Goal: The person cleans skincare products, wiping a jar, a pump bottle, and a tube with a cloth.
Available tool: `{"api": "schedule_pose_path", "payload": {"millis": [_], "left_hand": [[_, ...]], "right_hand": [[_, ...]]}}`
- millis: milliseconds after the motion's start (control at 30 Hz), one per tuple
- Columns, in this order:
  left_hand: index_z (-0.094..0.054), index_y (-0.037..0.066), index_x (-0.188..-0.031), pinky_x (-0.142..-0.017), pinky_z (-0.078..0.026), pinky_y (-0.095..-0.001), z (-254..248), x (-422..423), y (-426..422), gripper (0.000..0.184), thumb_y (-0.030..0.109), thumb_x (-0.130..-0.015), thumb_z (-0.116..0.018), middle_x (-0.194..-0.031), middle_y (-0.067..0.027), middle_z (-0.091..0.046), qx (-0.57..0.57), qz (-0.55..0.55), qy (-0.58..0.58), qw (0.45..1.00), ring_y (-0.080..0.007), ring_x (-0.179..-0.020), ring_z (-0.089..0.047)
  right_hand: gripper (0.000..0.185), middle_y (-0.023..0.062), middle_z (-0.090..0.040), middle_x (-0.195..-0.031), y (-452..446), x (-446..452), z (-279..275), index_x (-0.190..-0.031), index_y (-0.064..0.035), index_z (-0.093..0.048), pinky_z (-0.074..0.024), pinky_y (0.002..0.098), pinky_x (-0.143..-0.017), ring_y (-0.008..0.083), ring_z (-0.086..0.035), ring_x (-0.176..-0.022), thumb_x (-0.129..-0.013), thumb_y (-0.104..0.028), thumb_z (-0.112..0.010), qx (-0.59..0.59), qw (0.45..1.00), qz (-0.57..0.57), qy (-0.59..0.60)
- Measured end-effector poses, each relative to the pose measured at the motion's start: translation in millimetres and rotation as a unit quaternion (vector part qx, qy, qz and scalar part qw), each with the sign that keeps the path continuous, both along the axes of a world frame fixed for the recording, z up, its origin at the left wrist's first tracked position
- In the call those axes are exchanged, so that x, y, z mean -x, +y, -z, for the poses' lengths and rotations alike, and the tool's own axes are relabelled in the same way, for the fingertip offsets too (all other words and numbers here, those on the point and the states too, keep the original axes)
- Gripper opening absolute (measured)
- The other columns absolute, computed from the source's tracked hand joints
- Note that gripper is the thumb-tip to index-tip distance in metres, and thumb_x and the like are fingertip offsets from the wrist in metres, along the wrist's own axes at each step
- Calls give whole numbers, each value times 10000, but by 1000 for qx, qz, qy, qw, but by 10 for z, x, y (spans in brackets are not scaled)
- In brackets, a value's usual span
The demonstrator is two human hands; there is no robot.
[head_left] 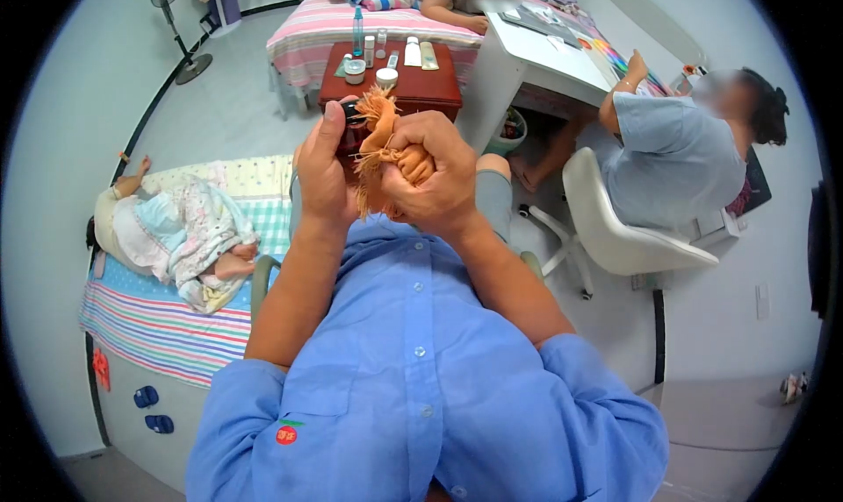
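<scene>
Both of my hands are raised in front of my chest. My left hand (327, 170) is closed around a dark reddish bottle or jar (351, 131) with a black top. Bunched in my right hand (439, 173) is an orange cloth (379, 137) with frayed, fringed edges. Part of the cloth hangs between the two hands, against the side of the dark container. My fingers hide the lower part of the container.
Beyond my hands, a red-brown table (430, 79) bears several bottles and jars. One person lies on a floor mat (184, 335) at left, another leans on the bed (299, 28), a third sits on a white chair (606, 212) at a white desk (527, 50).
</scene>
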State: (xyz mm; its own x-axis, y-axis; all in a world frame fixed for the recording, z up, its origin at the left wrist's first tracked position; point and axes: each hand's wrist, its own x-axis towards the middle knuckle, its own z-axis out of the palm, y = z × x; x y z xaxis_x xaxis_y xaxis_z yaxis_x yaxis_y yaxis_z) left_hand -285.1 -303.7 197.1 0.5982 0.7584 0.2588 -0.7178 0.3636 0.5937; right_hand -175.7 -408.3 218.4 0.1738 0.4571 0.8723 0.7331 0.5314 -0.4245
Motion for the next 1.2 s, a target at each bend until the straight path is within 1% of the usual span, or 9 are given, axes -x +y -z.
{"api": "schedule_pose_path", "payload": {"millis": [133,267,400,600,700,867,1000,1133,1200], "left_hand": [[-546,-38,-1329,-1036,-529,-425,-43,-38,-84,505,398,-1103,-427,-1305,-185,-631,17,47,-28,998,-274,-1192,-639],[-523,-29,-1374,-969,-514,-299,-130,-59,-298,493,379,-1107,-451,-1221,-112,-639,-166,15,78,983,-149,-1090,-631],[-536,-39,-1339,-935,-527,-296,-66,-148,-351,491,385,-1112,-435,-1200,-104,-643,-122,29,65,990,-136,-1064,-639],[-552,-16,-1311,-925,-566,-340,-173,-26,-252,489,406,-1112,-407,-1211,-163,-654,12,46,23,999,-207,-1060,-673],[-563,-15,-1293,-903,-565,-334,-147,-43,-266,481,406,-1110,-420,-1191,-136,-655,-47,42,75,995,-181,-1057,-665],[-574,-19,-1279,-876,-562,-313,-99,-117,-349,489,419,-1100,-453,-1148,-106,-659,-84,-15,91,992,-158,-1015,-669],[-578,-41,-1254,-899,-584,-343,-23,-30,-128,530,451,-1078,-488,-1179,-147,-664,54,51,-10,997,-204,-1045,-681],[-564,-47,-1275,-930,-576,-340,-102,-10,-129,436,314,-1036,-621,-1156,-135,-679,-19,31,23,999,-204,-1039,-686],[-555,-45,-1297,-939,-562,-324,-74,-41,-196,434,267,-1016,-665,-1180,-123,-675,-47,49,27,997,-190,-1044,-679]], "right_hand": [[296,112,-675,-935,-2,-32,-12,-994,-31,-679,-536,385,-794,298,-665,-870,-703,-30,-733,-35,998,55,0],[257,132,-683,-985,-22,-378,36,-991,5,-693,-541,370,-793,279,-670,-868,-754,-49,-776,-83,983,144,-73],[207,118,-660,-925,-47,-187,-34,-918,-15,-696,-522,373,-767,266,-645,-830,-760,-79,-813,-17,984,101,149],[197,107,-653,-869,27,48,-82,-829,-56,-695,-521,399,-720,290,-639,-785,-742,-141,-850,-91,987,95,-94],[265,102,-662,-965,53,-67,-77,-1006,-20,-686,-525,346,-774,238,-647,-836,-786,-93,-814,-41,988,132,71],[234,120,-678,-937,85,-109,54,-931,-20,-674,-531,409,-768,303,-657,-853,-781,-132,-815,-37,977,125,169],[271,142,-681,-977,89,62,125,-931,-23,-674,-521,421,-806,323,-652,-871,-754,-155,-832,-62,994,92,12],[289,107,-655,-973,95,-41,130,-1042,-7,-643,-533,320,-785,203,-649,-869,-833,-104,-818,-71,986,148,-35],[258,67,-665,-974,156,-187,202,-1063,-10,-633,-535,258,-761,120,-635,-851,-910,-149,-788,-24,969,85,230]]}}
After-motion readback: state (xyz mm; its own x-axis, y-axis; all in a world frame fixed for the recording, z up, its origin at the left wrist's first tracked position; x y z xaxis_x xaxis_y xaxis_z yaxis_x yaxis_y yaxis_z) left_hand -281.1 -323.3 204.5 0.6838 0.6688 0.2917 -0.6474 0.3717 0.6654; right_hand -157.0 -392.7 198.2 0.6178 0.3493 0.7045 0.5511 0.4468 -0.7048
